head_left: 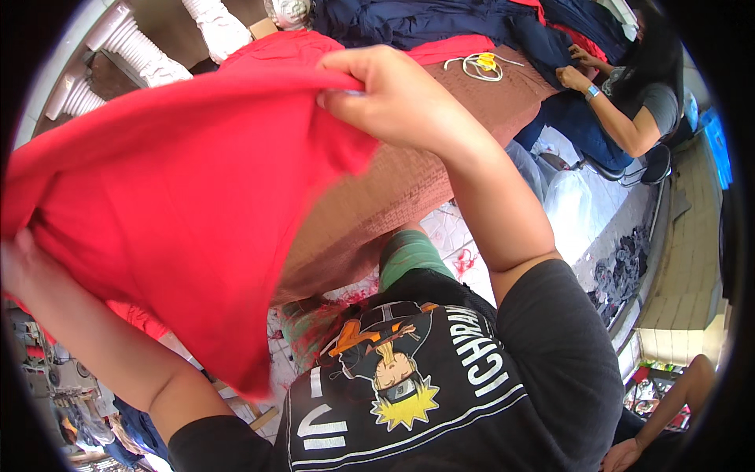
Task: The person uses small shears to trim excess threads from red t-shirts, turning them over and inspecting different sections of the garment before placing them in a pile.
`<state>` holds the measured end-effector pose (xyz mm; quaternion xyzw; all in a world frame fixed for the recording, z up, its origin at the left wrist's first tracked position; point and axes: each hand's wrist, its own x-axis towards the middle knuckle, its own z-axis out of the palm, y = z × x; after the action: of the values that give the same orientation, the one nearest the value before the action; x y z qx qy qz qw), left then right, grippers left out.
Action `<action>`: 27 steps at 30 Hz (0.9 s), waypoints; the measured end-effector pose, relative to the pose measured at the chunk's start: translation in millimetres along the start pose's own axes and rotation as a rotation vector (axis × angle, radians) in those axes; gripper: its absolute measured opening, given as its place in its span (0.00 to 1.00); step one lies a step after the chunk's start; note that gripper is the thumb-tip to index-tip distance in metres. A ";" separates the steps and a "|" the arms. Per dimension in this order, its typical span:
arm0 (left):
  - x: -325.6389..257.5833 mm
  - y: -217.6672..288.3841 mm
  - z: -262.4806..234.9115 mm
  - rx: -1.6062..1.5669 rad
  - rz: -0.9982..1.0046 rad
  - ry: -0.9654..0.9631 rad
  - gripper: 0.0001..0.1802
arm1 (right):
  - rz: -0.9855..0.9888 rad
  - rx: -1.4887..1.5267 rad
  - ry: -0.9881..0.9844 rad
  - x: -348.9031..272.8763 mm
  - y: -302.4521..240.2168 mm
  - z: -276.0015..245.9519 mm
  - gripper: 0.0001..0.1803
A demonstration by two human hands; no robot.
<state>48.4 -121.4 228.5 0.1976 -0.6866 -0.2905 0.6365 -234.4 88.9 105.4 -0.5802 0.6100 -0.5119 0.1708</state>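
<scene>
A large red garment point(181, 189) is stretched out in the air in front of me. My right hand point(393, 90) grips its upper edge near the top middle, fingers closed over the cloth. My left hand point(20, 263) holds the opposite edge at the far left, mostly hidden behind the red cloth. The garment hangs down over a brown cloth-covered table point(393, 189) and hides most of it.
Dark blue and red garments point(440, 23) are piled at the table's far end, beside a white cord with a yellow piece point(480, 64). Another person point(629, 94) sits at the upper right handling blue cloth. White balusters point(134, 47) stand upper left. Clear plastic bags point(562, 197) lie on the floor.
</scene>
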 end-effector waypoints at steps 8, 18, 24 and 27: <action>93.6 -210.3 112.9 0.395 -0.178 -0.562 0.32 | 0.342 0.278 -0.073 -30.2 80.4 5.6 0.17; -204.1 -166.2 171.1 0.231 -0.016 -0.939 0.18 | 0.349 -0.788 0.337 22.7 303.0 -56.4 0.23; -304.5 -129.0 155.9 0.361 0.062 -0.960 0.18 | 0.337 -1.129 0.358 51.8 375.6 -39.5 0.22; -307.3 -130.5 149.2 0.382 0.102 -0.899 0.19 | 0.445 -1.237 0.321 47.0 359.3 -50.1 0.21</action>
<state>-77.7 -0.6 -92.9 0.1318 -0.9432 -0.1843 0.2428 -478.8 -2.2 -151.2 -0.3484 0.9135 -0.1011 -0.1839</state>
